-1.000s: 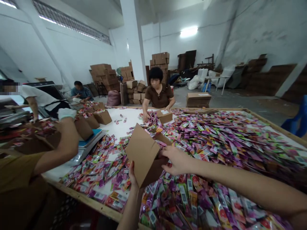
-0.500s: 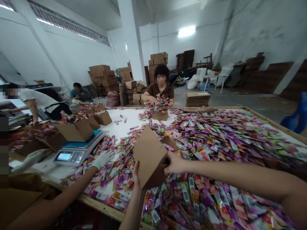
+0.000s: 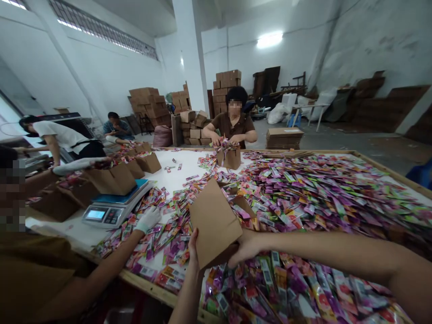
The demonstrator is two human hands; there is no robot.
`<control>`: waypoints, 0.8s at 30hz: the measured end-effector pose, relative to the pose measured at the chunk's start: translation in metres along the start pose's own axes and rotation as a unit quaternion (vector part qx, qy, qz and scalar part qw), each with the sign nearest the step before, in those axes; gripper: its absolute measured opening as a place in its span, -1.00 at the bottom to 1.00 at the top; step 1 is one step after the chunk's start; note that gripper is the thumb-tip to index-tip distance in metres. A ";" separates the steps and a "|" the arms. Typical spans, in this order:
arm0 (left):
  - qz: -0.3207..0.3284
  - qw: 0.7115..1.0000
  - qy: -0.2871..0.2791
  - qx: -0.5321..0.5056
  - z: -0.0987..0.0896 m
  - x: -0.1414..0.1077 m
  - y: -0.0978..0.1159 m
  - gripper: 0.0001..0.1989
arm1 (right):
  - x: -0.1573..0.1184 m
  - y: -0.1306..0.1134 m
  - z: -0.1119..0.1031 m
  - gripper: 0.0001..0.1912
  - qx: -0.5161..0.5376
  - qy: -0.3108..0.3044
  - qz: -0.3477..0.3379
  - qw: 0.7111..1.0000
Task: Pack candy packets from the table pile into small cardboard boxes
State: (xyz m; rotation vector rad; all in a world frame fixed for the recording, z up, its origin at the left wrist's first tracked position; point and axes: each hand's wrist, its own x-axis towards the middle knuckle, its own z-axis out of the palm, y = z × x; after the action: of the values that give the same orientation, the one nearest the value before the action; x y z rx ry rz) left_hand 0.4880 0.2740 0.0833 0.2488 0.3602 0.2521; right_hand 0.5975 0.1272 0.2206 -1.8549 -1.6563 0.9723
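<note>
Cardboard box (image 3: 215, 222) tilts over packets (image 3: 313, 198), apparently steadied by the clasping left hand (image 3: 193, 252); the right hand (image 3: 249, 245) rests half-curled alongside, its hold hidden.

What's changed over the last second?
The tilted carton has swung slightly right. A co-worker's gloved hand has come down onto the packets beside the scale. Opposite, a person's hands have moved onto packets heaped at the far carton. The left hand still holds the tilted carton; the right hand stays at it.
</note>
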 end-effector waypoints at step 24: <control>0.060 0.996 -0.065 0.004 -0.048 0.008 -0.021 -0.61 | -0.006 -0.048 -0.050 -0.75 -0.312 -0.042 -0.026 0.949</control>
State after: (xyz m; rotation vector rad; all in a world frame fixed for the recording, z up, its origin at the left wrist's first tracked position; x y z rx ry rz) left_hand 0.4812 0.2653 0.0314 0.2938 0.2185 0.3511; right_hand 0.6039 0.1348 0.2892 -2.1542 -2.2375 0.5367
